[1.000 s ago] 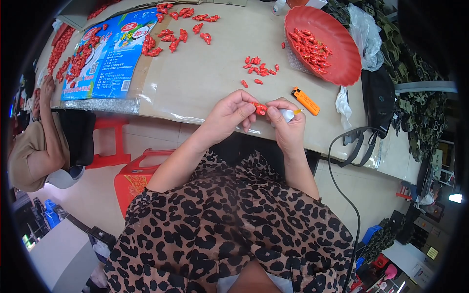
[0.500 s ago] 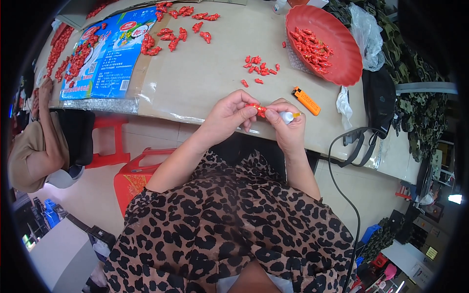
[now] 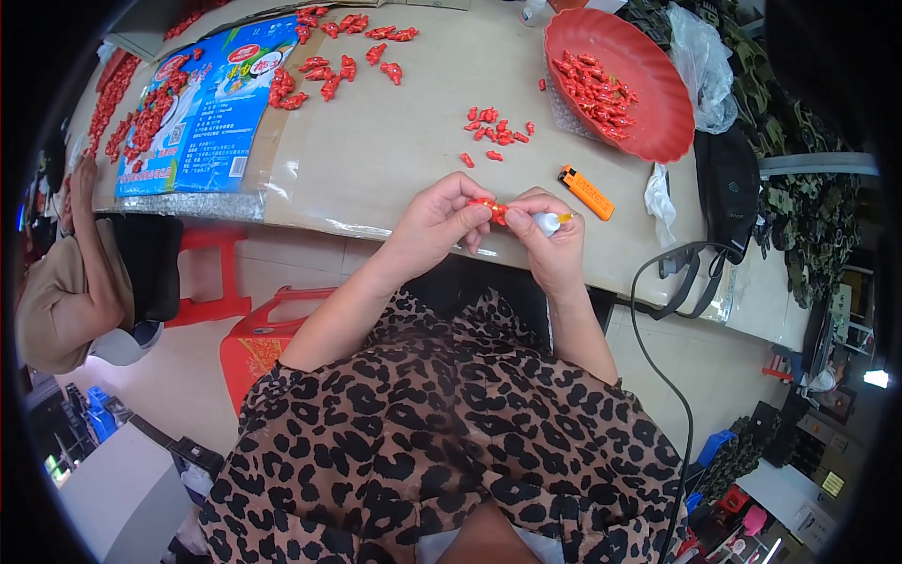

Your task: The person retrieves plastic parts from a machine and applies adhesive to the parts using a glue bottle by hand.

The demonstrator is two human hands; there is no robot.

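Observation:
My left hand [image 3: 435, 218] pinches a small red piece [image 3: 492, 210] at its fingertips, just above the near edge of the table [image 3: 395, 160]. My right hand [image 3: 552, 246] grips a small white bottle [image 3: 546, 223] with a thin yellow nozzle pointing right. The two hands touch around the red piece. A small heap of the same red pieces [image 3: 496, 130] lies on the table a little beyond the hands.
An orange lighter [image 3: 586, 193] lies right of my hands. A red dish [image 3: 658, 103] holds several red pieces. More red pieces lie on a blue printed bag [image 3: 202, 113] at the left. A seated person [image 3: 66, 282] is at far left; a red stool [image 3: 258, 343] stands below the table.
Both hands stay together at the table edge. My fingers have shifted slightly around the red piece; the bottle's nozzle now points right.

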